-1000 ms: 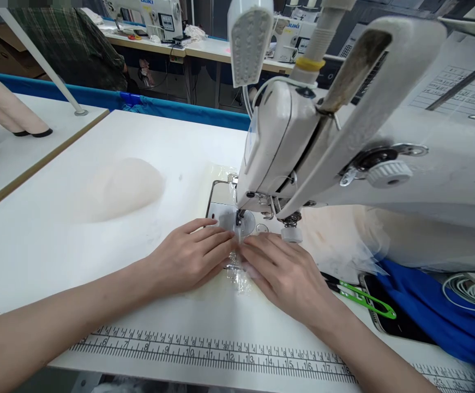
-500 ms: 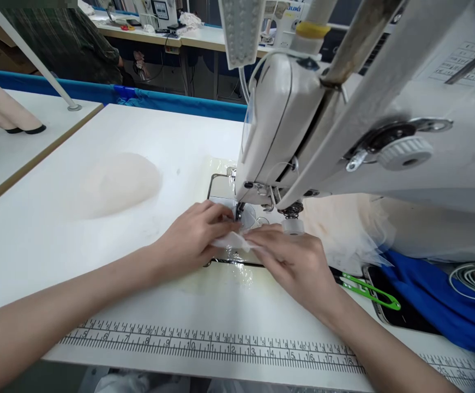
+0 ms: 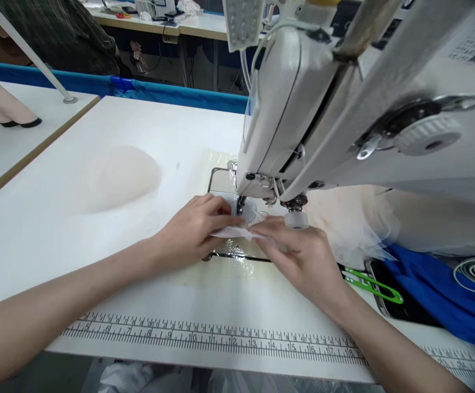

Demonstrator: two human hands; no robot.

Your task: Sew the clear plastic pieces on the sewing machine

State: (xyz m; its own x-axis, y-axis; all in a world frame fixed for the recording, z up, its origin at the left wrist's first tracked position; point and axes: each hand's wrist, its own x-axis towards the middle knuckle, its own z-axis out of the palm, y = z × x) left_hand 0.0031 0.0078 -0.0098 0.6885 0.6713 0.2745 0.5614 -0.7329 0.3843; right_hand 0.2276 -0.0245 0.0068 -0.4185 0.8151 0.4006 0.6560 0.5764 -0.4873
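A narrow strip of sheer white fabric (image 3: 234, 232) stretches between my two hands, just in front of the presser foot (image 3: 240, 206) of a white sewing machine (image 3: 278, 103). My left hand (image 3: 198, 226) pinches its left end, thumb below and fingers on top. At the other end, my right hand (image 3: 300, 254) grips the strip between thumb and fingertips. Both hands are over the metal needle plate area, close to the needle. Whether the strip reaches under the foot is hidden by my fingers.
Sheer pale fabric (image 3: 343, 224) lies bunched right of the needle. Green thread snips (image 3: 374, 286), a dark phone (image 3: 409, 305) and blue cloth (image 3: 421, 278) are at the right. A beige sheer piece (image 3: 126, 177) rests on the left tabletop. A ruler strip (image 3: 212, 338) runs along the front edge.
The view has shifted slightly, with the machine appearing larger at the right. The strip looks straighter and more taut between my hands, which keep their hold near the presser foot.
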